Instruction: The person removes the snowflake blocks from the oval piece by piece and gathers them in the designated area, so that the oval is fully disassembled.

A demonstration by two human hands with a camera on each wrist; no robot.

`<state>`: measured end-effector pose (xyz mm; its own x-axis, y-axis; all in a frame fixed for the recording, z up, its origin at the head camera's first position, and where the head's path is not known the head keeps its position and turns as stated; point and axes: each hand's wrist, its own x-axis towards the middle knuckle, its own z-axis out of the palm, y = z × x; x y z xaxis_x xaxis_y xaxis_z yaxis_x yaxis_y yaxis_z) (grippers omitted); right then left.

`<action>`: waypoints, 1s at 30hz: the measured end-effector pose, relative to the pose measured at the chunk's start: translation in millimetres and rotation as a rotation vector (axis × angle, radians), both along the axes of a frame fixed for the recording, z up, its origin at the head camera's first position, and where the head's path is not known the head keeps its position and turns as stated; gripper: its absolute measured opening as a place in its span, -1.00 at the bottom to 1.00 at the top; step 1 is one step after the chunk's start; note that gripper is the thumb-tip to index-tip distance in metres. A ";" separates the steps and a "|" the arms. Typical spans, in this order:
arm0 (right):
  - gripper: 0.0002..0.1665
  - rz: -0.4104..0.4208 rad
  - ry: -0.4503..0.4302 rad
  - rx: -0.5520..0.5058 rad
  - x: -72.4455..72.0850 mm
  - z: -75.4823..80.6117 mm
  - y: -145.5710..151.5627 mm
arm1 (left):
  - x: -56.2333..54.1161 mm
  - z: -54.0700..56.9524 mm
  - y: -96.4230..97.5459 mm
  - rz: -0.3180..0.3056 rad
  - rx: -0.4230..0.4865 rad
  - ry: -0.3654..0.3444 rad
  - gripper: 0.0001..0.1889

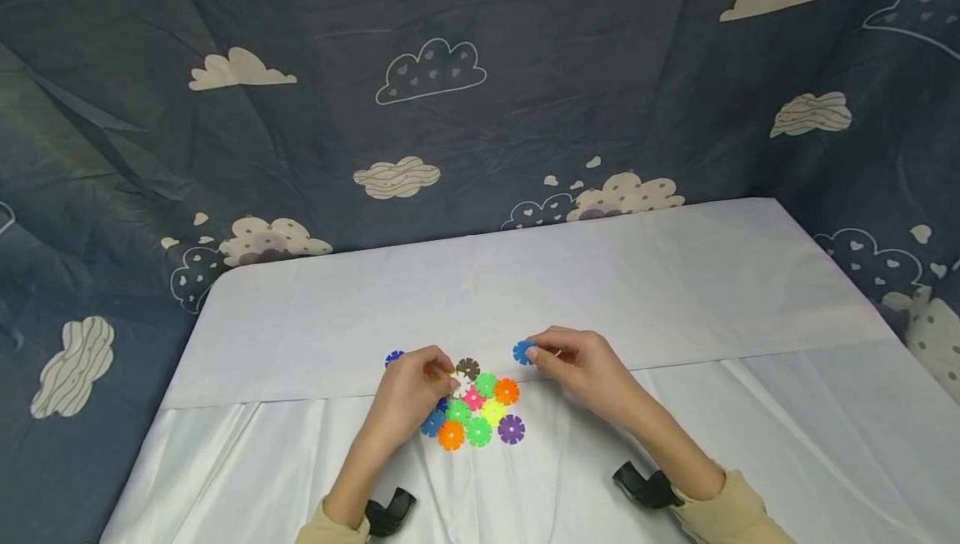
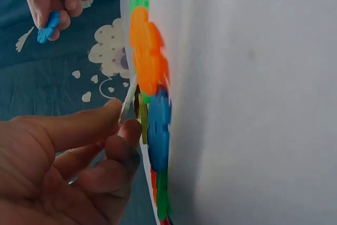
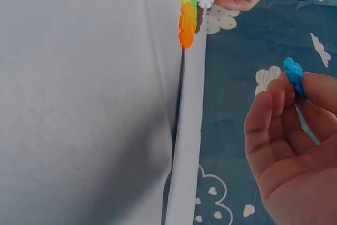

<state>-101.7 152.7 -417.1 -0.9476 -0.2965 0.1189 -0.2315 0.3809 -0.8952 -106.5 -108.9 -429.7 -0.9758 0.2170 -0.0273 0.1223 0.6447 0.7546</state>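
Between thumb and fingertips my right hand [image 1: 588, 367] pinches a blue notched plastic disc [image 1: 524, 352], held up to the right of a cluster of similar discs. My left hand [image 1: 411, 390] pinches a white notched disc [image 1: 461, 384] at the cluster's upper left; the left wrist view shows this white disc [image 2: 128, 100] edge-on. Around it lie a brown disc [image 1: 468, 368], a pink disc [image 1: 472, 398], a green disc [image 1: 486, 385] and an orange disc [image 1: 507, 391]. Part of the cluster is hidden behind the left hand.
A purple disc [image 1: 512, 429] lies at the cluster's right edge, and a dark blue disc [image 1: 393, 356] shows beyond the left hand. White cloth [image 1: 675, 294] covers the table, with a fold line across it. A dark cloud-patterned curtain [image 1: 315, 136] hangs behind.
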 end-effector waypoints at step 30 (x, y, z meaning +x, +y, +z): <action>-0.90 0.035 -0.136 0.333 -3.6 -18.3 7.8 | -3.0 11.3 -16.2 0.044 0.014 0.049 -0.90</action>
